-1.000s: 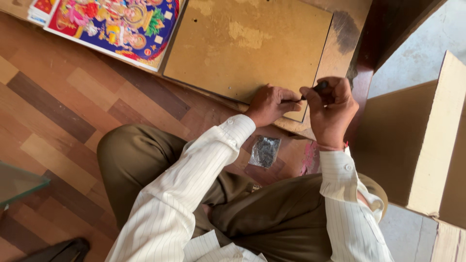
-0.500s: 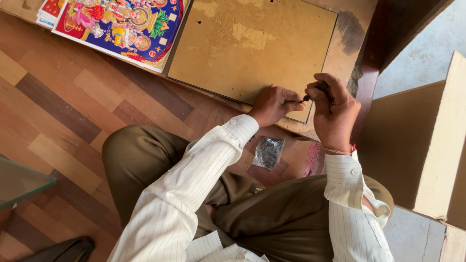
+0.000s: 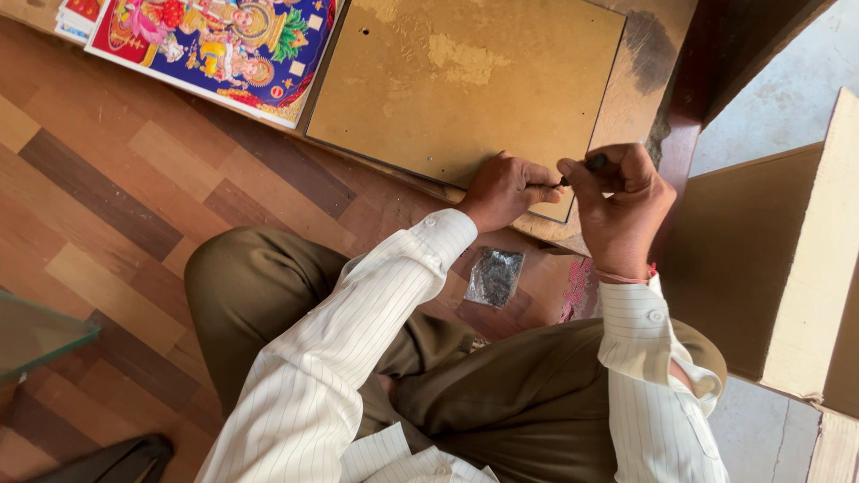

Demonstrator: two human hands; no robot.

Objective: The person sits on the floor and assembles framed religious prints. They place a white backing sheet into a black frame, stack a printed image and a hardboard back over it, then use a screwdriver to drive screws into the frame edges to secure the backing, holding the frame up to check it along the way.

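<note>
A brown backing board lies flat on the wooden floor in front of me. My left hand rests on its near edge with fingers pinched around something small that I cannot make out. My right hand grips a small dark tool whose tip points at the left fingers. A small clear plastic packet of dark bits lies on the floor just below my hands, beside my knee.
A colourful printed picture lies at the top left beside the board. A large cardboard box stands at the right. A glass pane edge shows at the left. A pink patterned scrap lies near my right wrist.
Both hands stay at the board's near edge with only slight shifts. The view has drifted a little, so the board and picture sit higher in the frame.
</note>
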